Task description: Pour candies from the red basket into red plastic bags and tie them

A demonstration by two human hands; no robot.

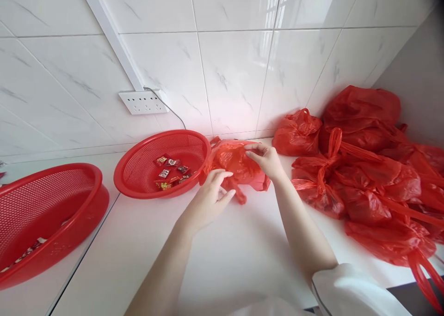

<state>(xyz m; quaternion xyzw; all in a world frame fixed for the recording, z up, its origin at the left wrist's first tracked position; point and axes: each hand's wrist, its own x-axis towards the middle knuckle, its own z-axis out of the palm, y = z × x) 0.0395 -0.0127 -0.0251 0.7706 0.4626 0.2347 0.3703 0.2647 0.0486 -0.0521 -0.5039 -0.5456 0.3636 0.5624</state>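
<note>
A red plastic bag point(231, 161) lies on the white table against the wall, its mouth facing up and towards me. My right hand point(266, 160) pinches the right side of the bag's rim between thumb and fingers. At the bag's near left side is my left hand point(210, 198), its thumb and fingers apart and nothing visible between them. A loose bag handle hangs down between the two hands. Just left of the bag, a red perforated basket point(138, 156) holds several small wrapped packets point(163, 173).
A second red basket point(74, 228) with a few packets stands at the left, partly out of view. Several tied, filled red bags point(378, 177) are heaped at the right, with a smaller one point(297, 133) by the wall. A power strip point(143, 102) is mounted above the middle basket.
</note>
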